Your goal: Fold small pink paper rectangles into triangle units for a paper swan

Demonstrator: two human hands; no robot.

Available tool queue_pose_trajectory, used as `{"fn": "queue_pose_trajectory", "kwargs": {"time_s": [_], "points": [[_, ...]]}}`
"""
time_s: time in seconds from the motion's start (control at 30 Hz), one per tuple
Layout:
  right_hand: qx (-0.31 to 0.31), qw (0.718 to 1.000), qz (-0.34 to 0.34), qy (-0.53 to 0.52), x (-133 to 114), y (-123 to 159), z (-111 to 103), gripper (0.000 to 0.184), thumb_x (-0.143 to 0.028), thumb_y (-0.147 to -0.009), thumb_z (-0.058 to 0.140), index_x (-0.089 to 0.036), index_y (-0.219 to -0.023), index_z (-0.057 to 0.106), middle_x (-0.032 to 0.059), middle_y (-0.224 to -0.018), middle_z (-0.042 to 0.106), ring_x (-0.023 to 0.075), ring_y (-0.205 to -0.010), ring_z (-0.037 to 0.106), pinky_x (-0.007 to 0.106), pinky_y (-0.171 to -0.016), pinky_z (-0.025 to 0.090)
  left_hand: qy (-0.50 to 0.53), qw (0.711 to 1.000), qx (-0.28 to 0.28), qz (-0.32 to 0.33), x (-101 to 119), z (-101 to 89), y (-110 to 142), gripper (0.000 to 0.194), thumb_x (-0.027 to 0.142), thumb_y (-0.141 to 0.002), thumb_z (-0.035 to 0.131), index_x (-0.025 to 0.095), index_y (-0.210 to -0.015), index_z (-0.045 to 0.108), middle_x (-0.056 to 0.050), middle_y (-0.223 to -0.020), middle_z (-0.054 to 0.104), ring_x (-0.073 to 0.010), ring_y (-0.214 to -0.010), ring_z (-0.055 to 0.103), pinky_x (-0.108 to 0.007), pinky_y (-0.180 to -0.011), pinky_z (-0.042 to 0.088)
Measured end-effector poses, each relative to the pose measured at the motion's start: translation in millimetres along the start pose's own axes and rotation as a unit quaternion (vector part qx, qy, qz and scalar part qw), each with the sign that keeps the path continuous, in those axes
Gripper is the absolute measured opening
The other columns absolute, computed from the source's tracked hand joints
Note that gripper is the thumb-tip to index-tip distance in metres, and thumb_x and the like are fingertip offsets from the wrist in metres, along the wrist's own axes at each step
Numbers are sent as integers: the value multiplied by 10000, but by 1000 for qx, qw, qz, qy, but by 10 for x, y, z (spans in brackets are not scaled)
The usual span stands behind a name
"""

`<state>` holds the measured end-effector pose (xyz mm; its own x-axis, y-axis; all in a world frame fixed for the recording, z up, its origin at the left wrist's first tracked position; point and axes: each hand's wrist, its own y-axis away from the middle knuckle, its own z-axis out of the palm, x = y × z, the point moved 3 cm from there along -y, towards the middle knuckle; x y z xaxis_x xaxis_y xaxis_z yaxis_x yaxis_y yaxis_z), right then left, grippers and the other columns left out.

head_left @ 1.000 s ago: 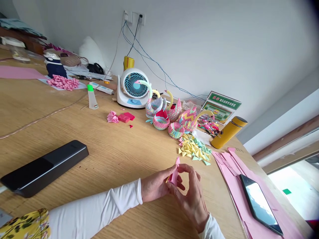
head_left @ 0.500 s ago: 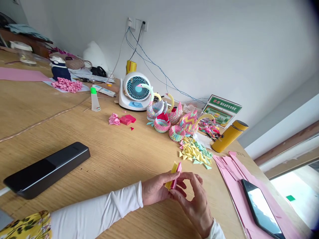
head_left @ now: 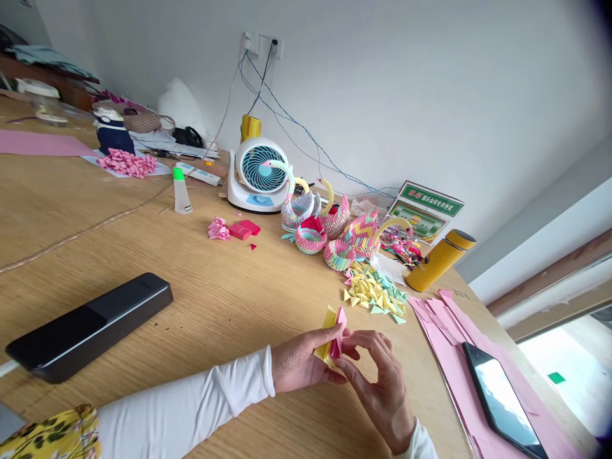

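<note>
My left hand (head_left: 303,358) pinches a small folded stack of yellow paper (head_left: 326,331) and pink paper (head_left: 338,335), held upright above the table with the thumb across it. Against the lower end of the pink paper, my right hand (head_left: 377,376) has its thumb and forefinger closed on the folds. The fingers behind the stack are partly hidden. Beyond the hands lies a heap of yellow and green folded paper triangles (head_left: 373,287). Several paper swans (head_left: 361,236) and small woven-looking paper baskets (head_left: 310,237) stand behind that heap.
A black oblong device (head_left: 90,325) rests at the left. Pink paper sheets (head_left: 440,325) with a phone (head_left: 500,395) on top lie at the right, near a tilted-looking yellow flask (head_left: 440,260). Farther back are a white fan (head_left: 261,175), a glue bottle (head_left: 181,191) and red paper pieces (head_left: 243,229).
The pink paper in the hands now shows its folds spread a little more, and the stack has turned slightly. My right fingers have shifted a little along its lower end.
</note>
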<state>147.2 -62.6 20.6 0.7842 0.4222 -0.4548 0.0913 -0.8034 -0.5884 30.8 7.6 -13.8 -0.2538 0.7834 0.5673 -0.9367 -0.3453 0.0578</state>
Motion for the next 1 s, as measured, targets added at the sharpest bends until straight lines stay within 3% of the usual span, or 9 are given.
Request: {"fn": "queue_pose_trajectory", "kwargs": {"time_s": [0.23,0.5,0.7,0.83,1.0], "points": [[22,998,35,-43,45,34,-3,156,-186,-885,570,-271,-994,642,-14,-909,671,160,-833,595,329,-804,387,10,1000,-7,-1,16,6,0,372,477,-820,622,147,-981,563,-28,-855,605,-143,-782,595,-295,-727,412],[119,987,101,-31,118,86,-40,77,-223,-851,622,-264,-854,688,-31,-785,707,171,-759,610,321,-751,395,-11,1000,7,11,49,75,35,327,438,-876,553,119,-905,618,-55,-876,614,-184,-914,598,-334,-827,436],[104,988,111,-38,87,77,-31,47,-247,-837,640,-247,-819,683,-27,-758,697,161,-726,607,324,-755,377,-33,996,71,35,74,45,37,306,418,-815,646,136,-926,605,-51,-856,625,-180,-915,588,-317,-798,486],[57,990,120,-53,74,84,-14,108,-289,-853,611,-221,-794,670,-2,-775,690,173,-745,608,341,-783,375,-44,990,121,56,88,13,31,352,376,-741,732,143,-963,589,-32,-862,602,-151,-845,573,-306,-761,488],[80,975,192,-76,171,134,-20,173,-347,-872,567,-209,-916,662,43,-867,678,210,-847,603,356,-778,429,-98,989,104,46,65,21,36,472,395,-712,754,140,-1053,550,-43,-946,574,-157,-875,569,-295,-755,443]]}}
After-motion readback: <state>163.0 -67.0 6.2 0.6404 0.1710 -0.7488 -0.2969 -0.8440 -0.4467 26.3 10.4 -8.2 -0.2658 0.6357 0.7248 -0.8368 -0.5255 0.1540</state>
